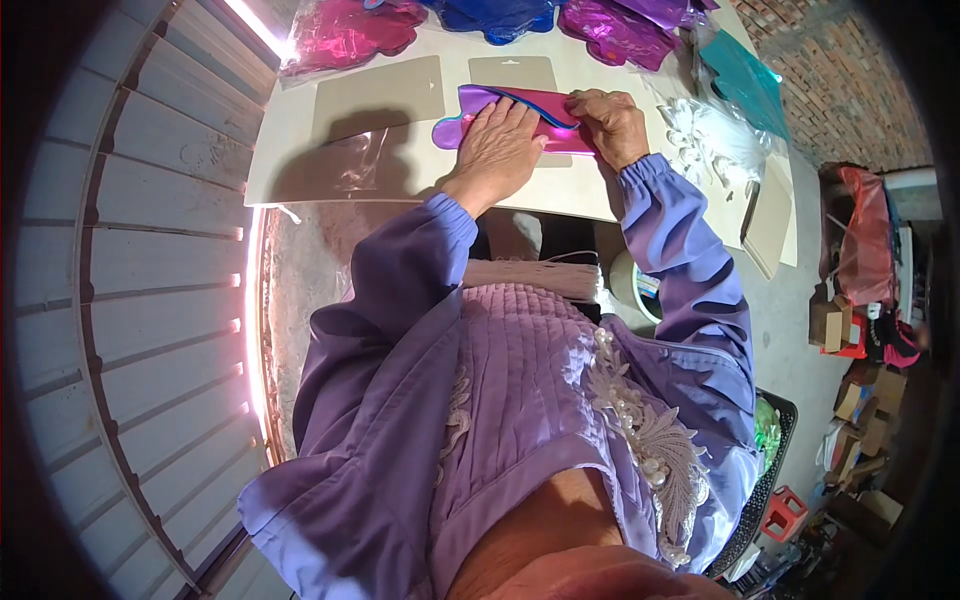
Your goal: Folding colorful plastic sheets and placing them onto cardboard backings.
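Packs crowd the far side of the desk point(270, 180): a pink bundle point(350, 35) at left, a blue bundle point(495, 15) in the middle and a magenta bundle point(620, 38) at right, with a flat teal pack point(745, 80) beyond the right corner. A white bundle point(715, 135) sits to the right of the right hand point(610, 125), and a stack of boards point(765, 220) leans out over the near right edge.

Clear plastic wraps the pink and magenta bundles. Below the desk, a pale round bin point(622, 280) holds something blue and white; at near right, a black mesh basket point(778, 485) holds something shiny and green point(767, 425).

The folded foil sheet point(548, 103), glossy pink and purple with a blue edge and a rounded left end, lies mid-desk over a matte grey card point(510, 72). A second grey card point(380, 92) and a crinkled clear sleeve point(362, 160) lie to its left. The left hand point(500, 145) rests flat on the foil, fingers extended; the right fingers are curled, gripping its right end.
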`<state>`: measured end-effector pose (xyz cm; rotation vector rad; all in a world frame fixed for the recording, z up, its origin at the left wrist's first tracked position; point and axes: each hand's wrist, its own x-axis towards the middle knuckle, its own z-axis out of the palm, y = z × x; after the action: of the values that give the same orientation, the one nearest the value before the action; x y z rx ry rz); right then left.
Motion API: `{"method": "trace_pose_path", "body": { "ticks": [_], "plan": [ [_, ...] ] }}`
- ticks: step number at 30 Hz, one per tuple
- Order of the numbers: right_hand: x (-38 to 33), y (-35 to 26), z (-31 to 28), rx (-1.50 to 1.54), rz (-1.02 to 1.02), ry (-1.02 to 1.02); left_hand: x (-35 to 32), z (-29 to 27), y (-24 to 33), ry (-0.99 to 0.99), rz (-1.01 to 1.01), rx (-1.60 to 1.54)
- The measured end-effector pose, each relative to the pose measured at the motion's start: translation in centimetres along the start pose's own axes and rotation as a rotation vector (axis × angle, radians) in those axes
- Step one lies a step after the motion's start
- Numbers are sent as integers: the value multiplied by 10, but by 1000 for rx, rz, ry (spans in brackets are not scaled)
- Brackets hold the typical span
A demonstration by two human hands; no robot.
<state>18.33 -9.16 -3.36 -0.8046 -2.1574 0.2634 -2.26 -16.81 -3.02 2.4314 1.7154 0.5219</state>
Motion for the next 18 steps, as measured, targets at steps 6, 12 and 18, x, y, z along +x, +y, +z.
{"method": "trace_pose_path", "body": {
  "ticks": [6,12,18],
  "plan": [
    [-6,-5,-9,-158,-75,-66,-3,-4,-4,37,52,-47],
    [-9,-10,-10,-221,-148,-105,-20,1,-30,266,110,-91],
    [-13,-28,-11,-326,-153,-155,-38,-10,-39,270,33,-209]
  ]
}}
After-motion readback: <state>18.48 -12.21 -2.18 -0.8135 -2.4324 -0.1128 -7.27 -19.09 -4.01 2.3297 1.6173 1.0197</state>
